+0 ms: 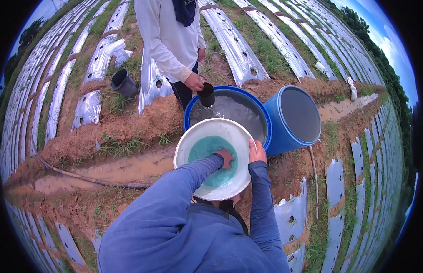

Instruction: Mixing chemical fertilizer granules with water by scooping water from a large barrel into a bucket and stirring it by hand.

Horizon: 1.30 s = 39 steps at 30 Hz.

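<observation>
A wide white basin (pixel 240 181) is tilted toward me in front of my body, with teal liquid (pixel 203 160) pooled in its bottom. My right hand (pixel 257 152) grips its right rim, fingers curled over the edge. Inside the basin, my left hand (pixel 226 158) dips into the liquid; its fingertips are under the surface, so their pose is hidden. Just beyond, the basin's far side overlaps a blue drum (pixel 188 109) of greyish water. Across that drum, another person's hand (pixel 193 82) holds a dark cup-like container (pixel 206 96) low over the water, whose surface is rippled.
A second blue drum (pixel 284 129), full of grey liquid, leans beside the first. A black bucket (pixel 124 83) lies tilted at the left, near a white plastic bag (pixel 118 51). A hose (pixel 84 179) runs along a muddy water-filled ditch (pixel 129 170). Silver-mulched beds (pixel 234 45) surround us.
</observation>
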Tool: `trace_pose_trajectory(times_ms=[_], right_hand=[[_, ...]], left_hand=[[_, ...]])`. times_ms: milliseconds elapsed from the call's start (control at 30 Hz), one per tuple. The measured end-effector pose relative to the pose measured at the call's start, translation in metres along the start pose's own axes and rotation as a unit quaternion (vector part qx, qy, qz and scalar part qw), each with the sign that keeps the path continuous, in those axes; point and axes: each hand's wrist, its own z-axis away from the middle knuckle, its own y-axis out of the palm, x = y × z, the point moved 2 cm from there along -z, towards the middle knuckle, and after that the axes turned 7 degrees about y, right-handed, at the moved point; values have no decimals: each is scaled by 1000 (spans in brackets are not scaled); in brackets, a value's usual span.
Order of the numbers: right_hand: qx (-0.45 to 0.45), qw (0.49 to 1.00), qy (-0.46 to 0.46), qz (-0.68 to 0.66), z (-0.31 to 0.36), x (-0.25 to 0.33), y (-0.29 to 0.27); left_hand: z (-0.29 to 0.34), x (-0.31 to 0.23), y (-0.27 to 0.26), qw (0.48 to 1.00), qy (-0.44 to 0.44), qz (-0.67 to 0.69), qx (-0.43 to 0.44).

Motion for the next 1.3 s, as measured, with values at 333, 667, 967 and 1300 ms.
trace_pose_trajectory(times_ms=[333,667,967,1300], right_hand=[[24,999,17,-26,0,14,8],[10,999,18,-35,7,-10,-2],[13,999,33,-25,-19,-20,-17],[18,997,50,-55,-4,2,-5]], left_hand=[[-30,83,69,928,-336,81,139],[-23,-1,12,982,-84,164,35],[-15,30,17,945,-277,-28,173],[-8,35,44,958,-149,108,221]])
